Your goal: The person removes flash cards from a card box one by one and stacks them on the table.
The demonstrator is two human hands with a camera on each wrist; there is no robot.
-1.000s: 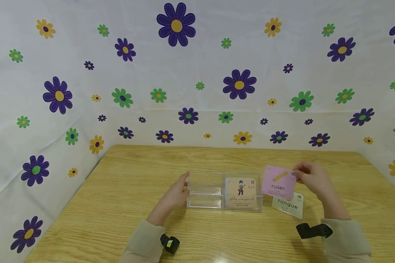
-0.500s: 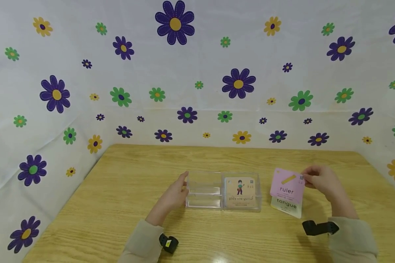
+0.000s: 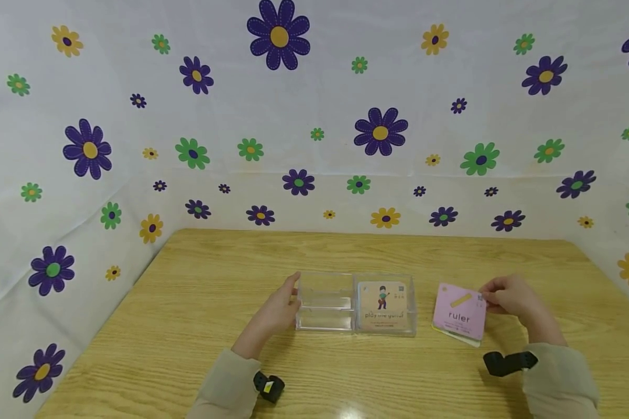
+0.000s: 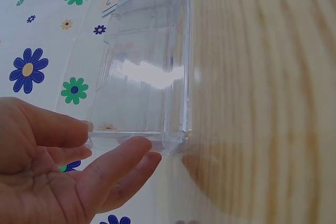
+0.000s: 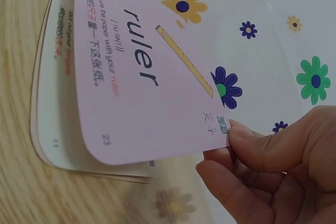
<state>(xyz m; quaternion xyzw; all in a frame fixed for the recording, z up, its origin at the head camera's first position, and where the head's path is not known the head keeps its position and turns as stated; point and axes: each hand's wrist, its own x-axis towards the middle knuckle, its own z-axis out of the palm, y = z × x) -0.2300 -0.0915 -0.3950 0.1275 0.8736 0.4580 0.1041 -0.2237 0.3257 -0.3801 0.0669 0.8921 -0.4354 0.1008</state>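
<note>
Ruler card (image 3: 458, 311), corner pinched in the right hand (image 3: 512, 299), tilts over a card pile (image 5: 55, 129) right of the clear case (image 3: 326, 312); the left hand (image 3: 276, 309) touches the case, fingers unclenched. Best lowered flat, edges matched.

The pink ruler card (image 3: 459, 313) tilts over pale cards (image 5: 56, 103). Nearby stands a clear holder (image 3: 325, 321) — guitar card (image 3: 382, 302) in its right compartment.

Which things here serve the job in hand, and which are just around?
In the job:
- pink square "ruler" card
- pale green card beneath
- clear plastic two-compartment holder
- beige "play the guitar" card inside it

Just around:
- white flowered cloth
- light wooden table
- black wrist straps
</note>
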